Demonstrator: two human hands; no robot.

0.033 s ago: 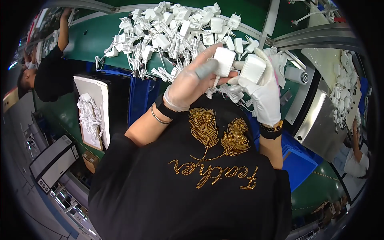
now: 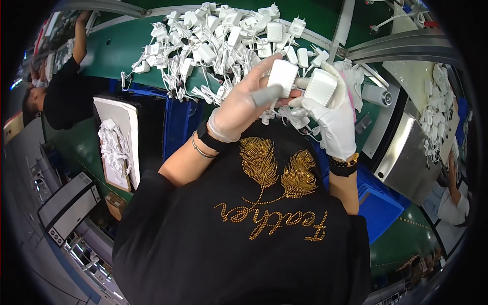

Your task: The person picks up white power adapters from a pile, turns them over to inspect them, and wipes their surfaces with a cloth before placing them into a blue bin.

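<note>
My left hand [image 2: 241, 104], in a thin pale glove with a grey thumb covering, holds a white power adapter [image 2: 282, 76] by its edges. The thumb lies across its lower face. Close beside it, my right hand [image 2: 333, 119] in a white glove grips a second white power adapter [image 2: 321, 87] with thumb and fingers. The two adapters are held up side by side, a small gap between them. Fingertips of the left hand show between them. Behind both hands lies a big heap of white adapters with bundled cables [image 2: 218, 43] on the green bench [image 2: 119, 53].
Blue bins [image 2: 378, 203] stand below the bench, right of my body. A white-edged box [image 2: 134, 147] at left holds more white cables [image 2: 114, 147]. A metal cylinder [image 2: 376, 95] lies at right. Another person [image 2: 66, 99] works at far left; another arm [image 2: 451, 178] shows at far right.
The adapter in my left hand has turned a little, and the left thumb has shifted across it toward the right. My right hand and its adapter stay nearly in place.
</note>
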